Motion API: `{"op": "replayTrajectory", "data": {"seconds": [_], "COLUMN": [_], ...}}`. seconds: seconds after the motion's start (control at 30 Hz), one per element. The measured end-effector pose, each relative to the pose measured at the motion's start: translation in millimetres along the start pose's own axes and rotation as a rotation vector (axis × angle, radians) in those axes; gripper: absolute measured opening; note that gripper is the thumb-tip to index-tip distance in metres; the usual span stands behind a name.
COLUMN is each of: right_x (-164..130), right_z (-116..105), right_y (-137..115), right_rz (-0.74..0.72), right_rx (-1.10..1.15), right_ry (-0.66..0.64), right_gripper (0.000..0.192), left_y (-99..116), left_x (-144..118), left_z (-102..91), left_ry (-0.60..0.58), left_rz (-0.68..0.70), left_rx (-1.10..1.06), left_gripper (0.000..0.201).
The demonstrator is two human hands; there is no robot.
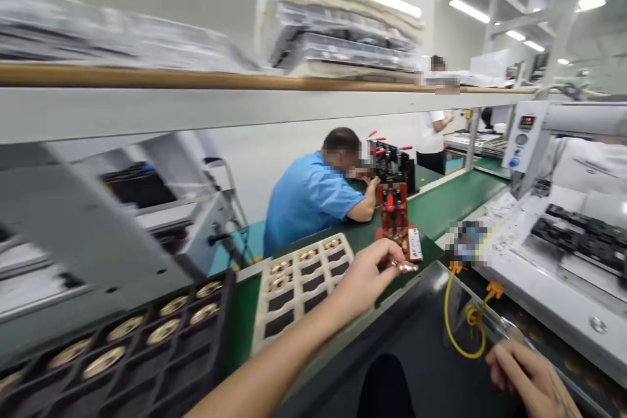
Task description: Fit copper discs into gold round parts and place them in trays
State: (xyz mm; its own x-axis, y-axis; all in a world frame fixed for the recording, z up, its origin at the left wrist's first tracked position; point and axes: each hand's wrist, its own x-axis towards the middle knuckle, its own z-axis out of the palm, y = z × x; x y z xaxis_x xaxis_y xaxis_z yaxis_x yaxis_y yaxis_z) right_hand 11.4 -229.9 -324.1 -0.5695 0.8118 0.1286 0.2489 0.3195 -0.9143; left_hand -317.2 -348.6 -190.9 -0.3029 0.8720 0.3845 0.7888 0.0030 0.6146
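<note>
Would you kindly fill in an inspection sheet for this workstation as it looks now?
Surface: green belt bench.
Job's things: small silvery metal part; red clamp fixture just beyond it.
Clutter: beige compartment tray and black compartment tray, both holding brass rings.
Grips: left hand pinches the part; right hand low, its grip unclear.
Cables: yellow cable.
Surroundings: person in blue shirt bent over the bench.

- Bare green worktop (441,206) lies open beyond the red fixture (394,212), which stands just past the left hand (365,277).
- The beige tray (304,277) crowds that hand's left side.
- A shelf (196,101) hangs overhead.
- The yellow cable (458,326) loops near the right hand (531,379).
</note>
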Motion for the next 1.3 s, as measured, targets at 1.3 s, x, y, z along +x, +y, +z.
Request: {"op": "replayTrajectory", "data": {"seconds": [1.3], "right_x": [-128.8], "right_z": [-287.3], "right_y": [-15.3], "right_rz": [0.063], "right_rx": [-0.176], "right_ry": [0.898], "right_gripper": [0.048], "left_y": [327.0], "left_x": [275.4], "left_z": [345.2], "left_ry": [-0.857], "left_rz": [0.74], "left_rx": [0.208], "left_gripper": [0.034]}}
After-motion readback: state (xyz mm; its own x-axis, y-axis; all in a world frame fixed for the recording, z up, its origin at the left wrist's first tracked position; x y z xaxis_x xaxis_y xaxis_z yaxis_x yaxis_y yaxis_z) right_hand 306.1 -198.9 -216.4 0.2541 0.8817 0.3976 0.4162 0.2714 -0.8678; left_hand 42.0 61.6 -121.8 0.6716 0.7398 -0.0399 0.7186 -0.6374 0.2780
